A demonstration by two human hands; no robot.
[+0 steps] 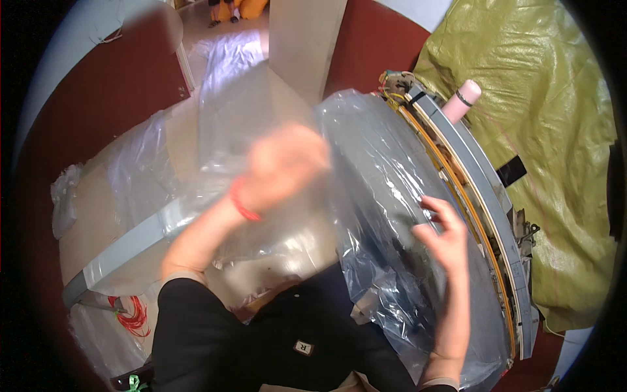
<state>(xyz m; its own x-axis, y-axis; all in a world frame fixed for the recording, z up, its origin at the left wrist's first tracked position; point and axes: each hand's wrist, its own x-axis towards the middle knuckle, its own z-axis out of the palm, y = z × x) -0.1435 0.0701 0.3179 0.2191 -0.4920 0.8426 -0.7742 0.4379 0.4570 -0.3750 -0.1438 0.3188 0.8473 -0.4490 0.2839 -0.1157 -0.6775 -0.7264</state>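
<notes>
Pulling the clear plastic sheet over the round panel, the right hand has its fingers spread against the film; whether the blurred left hand grips it I cannot tell. Snagging on the panel's wired edge could tear the thin sheet.

Clear plastic sheeting is draping over the big flat panel and blocking any reach to its face. The left hand and right hand are crowding its near side. A pink bottle is standing just past the rim, against the green tarp. A grey bar and red cables are lying at lower left.
</notes>
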